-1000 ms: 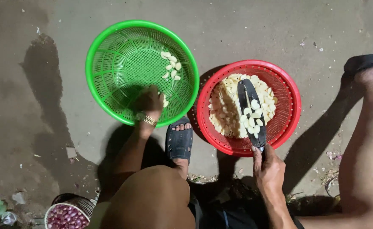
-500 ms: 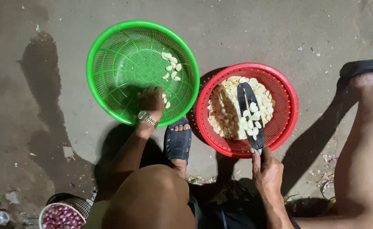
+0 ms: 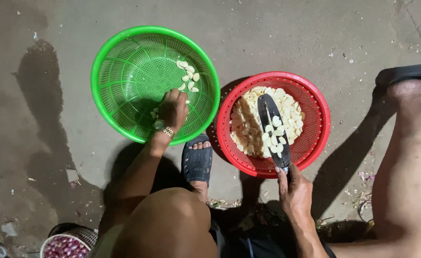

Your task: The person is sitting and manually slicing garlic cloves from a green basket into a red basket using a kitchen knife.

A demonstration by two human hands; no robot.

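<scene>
Floor (image 3: 287, 28): rough grey concrete, speckled with papery scraps.
Green basket (image 3: 119, 57): round plastic, ribbed lattice of small holes, glossy rim, sitting on the floor well left of my foot.
Red basket (image 3: 315, 110): same round perforated plastic, a little smaller, just beside the green one.
Garlic pile (image 3: 248, 129): smooth, pale peeled cloves heaped in the red basket.
Knife (image 3: 270, 122): broad dark flat blade lying over the pile, several cloves resting on it.
My right hand (image 3: 294, 191): fingers wrapped tight round the knife handle at the red rim.
My left hand (image 3: 172, 111): inside the green basket, fingers curled down on its mesh; I cannot tell whether they pinch a clove.
Loose cloves (image 3: 189, 76): a small cluster on the green mesh, just beyond my left knuckles.
</scene>
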